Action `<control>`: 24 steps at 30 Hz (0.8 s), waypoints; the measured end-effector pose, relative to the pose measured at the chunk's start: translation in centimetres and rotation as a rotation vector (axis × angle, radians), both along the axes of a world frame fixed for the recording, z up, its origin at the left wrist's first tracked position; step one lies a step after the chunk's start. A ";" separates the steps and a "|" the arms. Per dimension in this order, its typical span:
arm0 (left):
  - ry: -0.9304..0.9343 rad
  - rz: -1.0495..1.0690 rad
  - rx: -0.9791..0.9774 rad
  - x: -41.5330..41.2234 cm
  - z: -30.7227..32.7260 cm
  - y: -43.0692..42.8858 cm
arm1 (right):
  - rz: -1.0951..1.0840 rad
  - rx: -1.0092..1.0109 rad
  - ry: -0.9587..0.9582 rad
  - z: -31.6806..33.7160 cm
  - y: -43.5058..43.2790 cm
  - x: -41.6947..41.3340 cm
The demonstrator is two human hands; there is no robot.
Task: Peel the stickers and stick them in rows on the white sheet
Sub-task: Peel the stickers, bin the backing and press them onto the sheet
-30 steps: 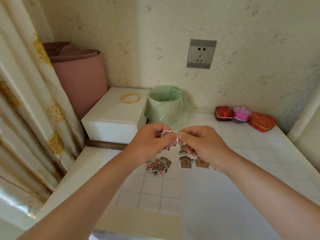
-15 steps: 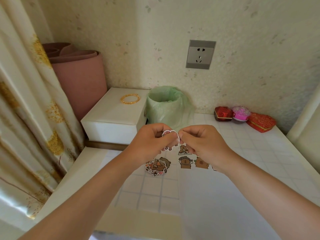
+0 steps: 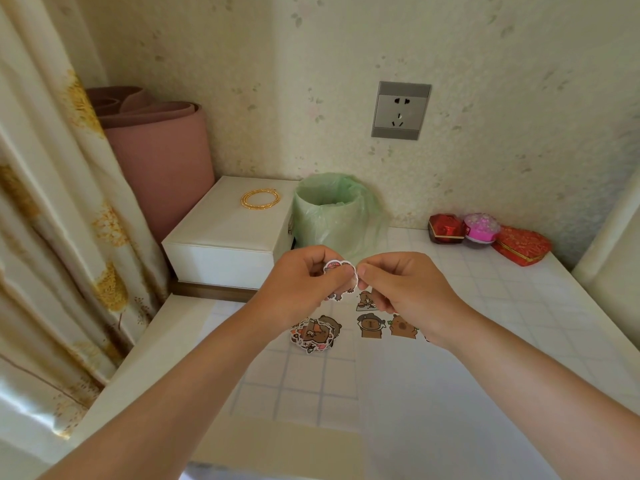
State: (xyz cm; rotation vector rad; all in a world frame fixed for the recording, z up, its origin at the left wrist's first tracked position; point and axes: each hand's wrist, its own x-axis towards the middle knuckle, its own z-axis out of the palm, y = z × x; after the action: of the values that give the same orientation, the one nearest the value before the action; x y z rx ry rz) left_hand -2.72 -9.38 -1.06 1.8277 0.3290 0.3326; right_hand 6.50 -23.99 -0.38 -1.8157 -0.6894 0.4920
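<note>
My left hand [image 3: 304,285] and my right hand [image 3: 405,289] meet above the table, both pinching one small cartoon sticker [image 3: 341,271]; my right fingertips pinch its right edge. Below them lies the white sheet [image 3: 433,393] with brown cartoon stickers [image 3: 370,325] stuck side by side near its far edge. A loose pile of stickers [image 3: 313,334] lies on the table just left of the sheet. My right hand hides part of the stuck row.
A green-lined bin [image 3: 336,213] stands behind my hands. A white box [image 3: 228,237] with a gold bangle [image 3: 259,199] sits to its left, beside a pink rolled mat [image 3: 159,157] and a curtain [image 3: 52,237]. Red and pink gift boxes [image 3: 485,233] sit at the back right.
Both hands stay pinched on the sticker at the same spot; only small finger movement at its right edge shows.
</note>
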 end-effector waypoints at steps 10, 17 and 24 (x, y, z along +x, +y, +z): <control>0.004 0.006 0.002 0.0 0.0 0.0 | -0.007 0.023 -0.005 0.3 -0.1 0.0; 0.001 0.007 -0.001 -0.1 0.1 -0.1 | -0.014 -0.003 -0.036 0.0 0.0 0.2; -0.008 0.064 0.019 0.1 -0.3 -0.3 | -0.022 0.009 -0.054 -0.2 -0.1 0.3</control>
State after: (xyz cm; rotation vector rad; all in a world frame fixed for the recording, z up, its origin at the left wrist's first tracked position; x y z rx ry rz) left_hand -2.64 -9.69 -1.39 1.8369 0.3805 0.3882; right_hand 6.78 -24.10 -0.54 -1.8317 -0.7073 0.4260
